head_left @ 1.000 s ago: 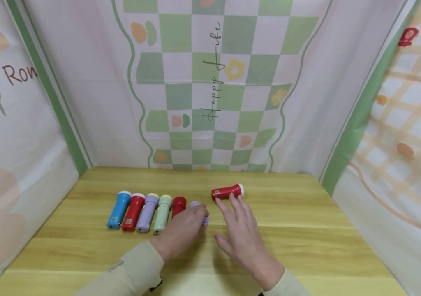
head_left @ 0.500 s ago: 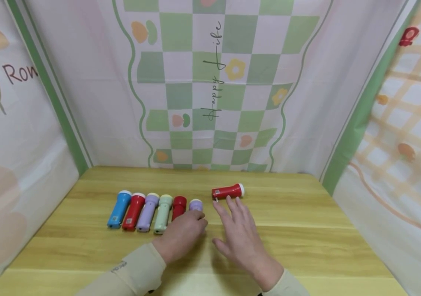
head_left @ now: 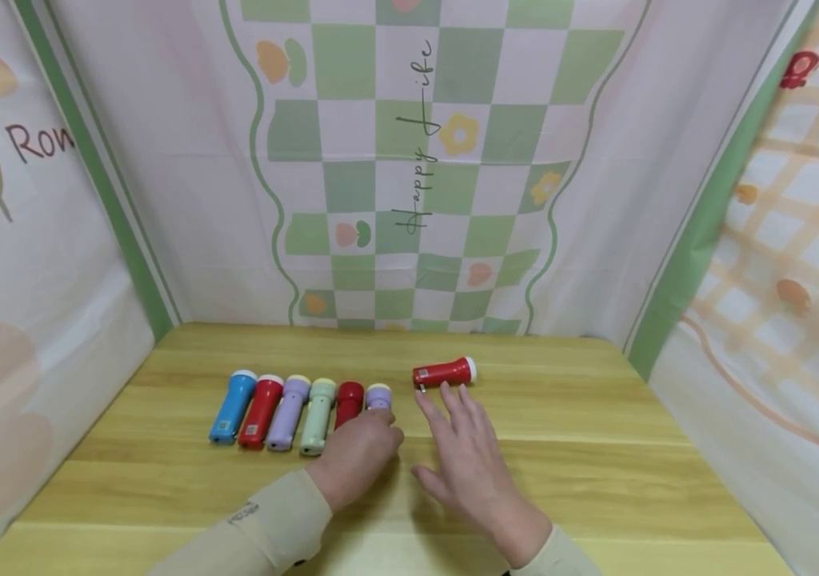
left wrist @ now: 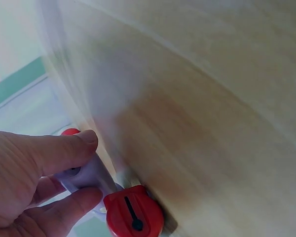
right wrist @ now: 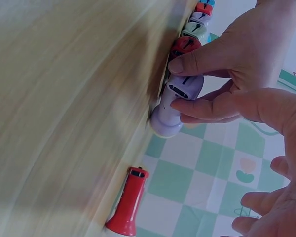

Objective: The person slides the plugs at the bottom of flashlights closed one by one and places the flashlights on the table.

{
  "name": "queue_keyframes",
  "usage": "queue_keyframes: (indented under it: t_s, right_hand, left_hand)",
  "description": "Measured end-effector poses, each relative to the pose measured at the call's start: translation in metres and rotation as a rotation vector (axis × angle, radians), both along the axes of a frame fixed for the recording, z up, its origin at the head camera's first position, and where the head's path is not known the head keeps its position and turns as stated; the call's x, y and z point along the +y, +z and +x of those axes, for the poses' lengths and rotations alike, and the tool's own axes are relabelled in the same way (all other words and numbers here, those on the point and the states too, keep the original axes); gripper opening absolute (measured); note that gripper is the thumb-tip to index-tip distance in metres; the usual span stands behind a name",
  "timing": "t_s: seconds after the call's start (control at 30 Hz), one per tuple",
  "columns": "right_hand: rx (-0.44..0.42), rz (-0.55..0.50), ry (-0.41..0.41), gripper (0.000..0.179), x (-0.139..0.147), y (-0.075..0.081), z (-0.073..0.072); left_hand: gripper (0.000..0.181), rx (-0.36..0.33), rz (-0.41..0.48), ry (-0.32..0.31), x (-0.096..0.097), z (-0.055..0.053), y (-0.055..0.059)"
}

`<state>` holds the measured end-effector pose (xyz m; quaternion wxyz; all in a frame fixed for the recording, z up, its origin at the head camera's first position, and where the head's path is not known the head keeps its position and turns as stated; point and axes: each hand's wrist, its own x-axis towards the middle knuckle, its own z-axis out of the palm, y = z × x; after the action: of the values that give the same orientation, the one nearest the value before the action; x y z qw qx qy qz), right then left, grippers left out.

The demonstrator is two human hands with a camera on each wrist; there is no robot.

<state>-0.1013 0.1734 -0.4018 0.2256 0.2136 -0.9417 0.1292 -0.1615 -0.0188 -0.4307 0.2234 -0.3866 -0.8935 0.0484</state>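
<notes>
My left hand pinches a lilac flashlight between thumb and fingers, at the right end of a row of flashlights on the table. In the right wrist view, the thumb lies on one side of the lilac flashlight and fingertips on the other, near its tail. Beside it lies a dark red flashlight, whose tail shows in the left wrist view. My right hand is spread with relaxed fingers, holding nothing. Its fingertips are just in front of a red flashlight with a white rim, which lies crosswise.
Further left in the row lie a pale green flashlight, another lilac one, a red one and a blue one. A printed cloth hangs behind the wooden table, with more cloth at both sides.
The lilac flashlight in my left hand has turned from a slant to nearly in line with the row, its tail swinging left behind the hand. My right hand has hardly moved.
</notes>
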Motion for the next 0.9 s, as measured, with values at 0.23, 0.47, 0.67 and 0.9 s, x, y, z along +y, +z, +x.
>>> queue_keyframes:
  t_s: [0.23, 0.47, 0.67, 0.9]
  right_hand:
    - [-0.055, -0.008, -0.022, 0.101, 0.0008, -0.0005, 0.0008]
    - [-0.084, 0.014, -0.038, 0.107, 0.0016, -0.0026, 0.0016]
    - [-0.184, 0.045, -0.072, 0.112, 0.0035, -0.0009, 0.0026]
    - [-0.278, 0.097, -0.113, 0.109, 0.0068, -0.0028, 0.0013]
  left_hand:
    - [0.014, 0.025, -0.038, 0.031, 0.0016, 0.004, 0.0003]
    - [0.013, -0.025, -0.055, 0.044, 0.0014, 0.0042, -0.0018]
    - [0.012, -0.038, -0.038, 0.058, 0.0011, 0.005, -0.0024]
    - [0.012, -0.043, -0.034, 0.071, -0.0007, 0.0063, -0.0005]
